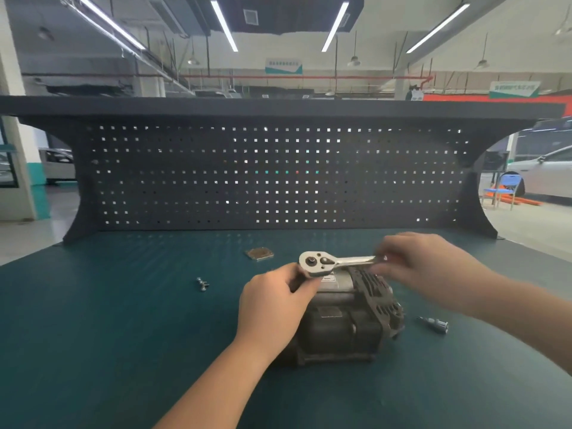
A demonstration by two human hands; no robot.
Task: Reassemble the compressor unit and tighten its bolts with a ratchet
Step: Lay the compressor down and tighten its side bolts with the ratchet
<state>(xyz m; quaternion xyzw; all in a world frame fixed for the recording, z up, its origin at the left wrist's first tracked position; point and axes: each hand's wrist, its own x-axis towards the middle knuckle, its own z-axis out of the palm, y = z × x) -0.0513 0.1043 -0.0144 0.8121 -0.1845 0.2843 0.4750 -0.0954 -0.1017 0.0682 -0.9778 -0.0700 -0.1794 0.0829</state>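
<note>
On the green desk (123,335) before a black pegboard (278,174) (garage behind), my left hand (275,305) and right hand (424,267) grip the ratchet (328,262) over the compressor (346,323), bolts (202,284) and a socket (435,324) lying nearby.

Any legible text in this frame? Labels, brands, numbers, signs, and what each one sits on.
Nothing can be read outright.
White label on the compressor unit: dark print, too small and blurred.
Plate on the compressor's near face: no legible marks.
Ratchet head: no brand visible.
Hanging white-and-teal sign, centre: characters blurred.
Hanging sign, right: characters blurred.
</note>
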